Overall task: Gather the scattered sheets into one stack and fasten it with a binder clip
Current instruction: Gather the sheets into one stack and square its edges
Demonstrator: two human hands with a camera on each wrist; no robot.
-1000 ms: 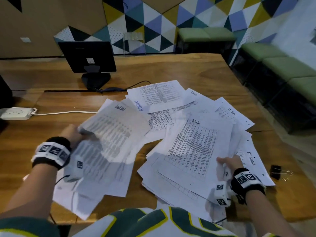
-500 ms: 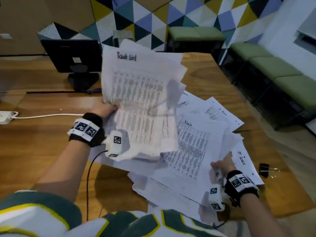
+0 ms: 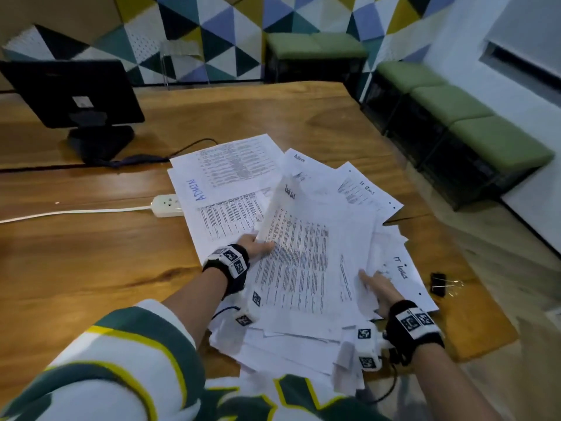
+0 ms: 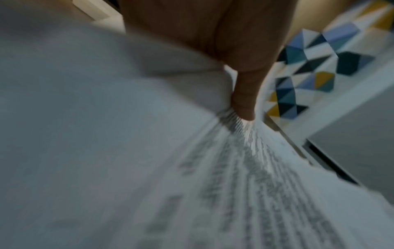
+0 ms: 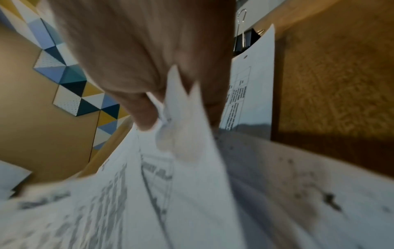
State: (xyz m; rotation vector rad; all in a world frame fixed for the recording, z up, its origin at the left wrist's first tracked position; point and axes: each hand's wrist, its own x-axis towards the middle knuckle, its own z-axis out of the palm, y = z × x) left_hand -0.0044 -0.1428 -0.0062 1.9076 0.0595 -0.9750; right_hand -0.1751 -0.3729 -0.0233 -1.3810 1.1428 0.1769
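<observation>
Left hand and right hand each pinch sheets; recommend sweeping outliers inward, squaring edges, before fetching binder clip.

One binder clip, one monitor

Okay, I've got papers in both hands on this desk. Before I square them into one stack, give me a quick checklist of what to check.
1. Left hand grips the batch of printed white sheets: ok.
2. Right hand holds the loose paper pile at its right edge, paper between thumb and fingers: ok.
3. All sheets gathered: not ok; the sheet lettered ADMIN in blue and others lie spread beyond.
4. Edges aligned: not ok; corners jut out.
5. Black binder clip with wire handles uncovered on the wooden table, right of the pile: ok.
</observation>
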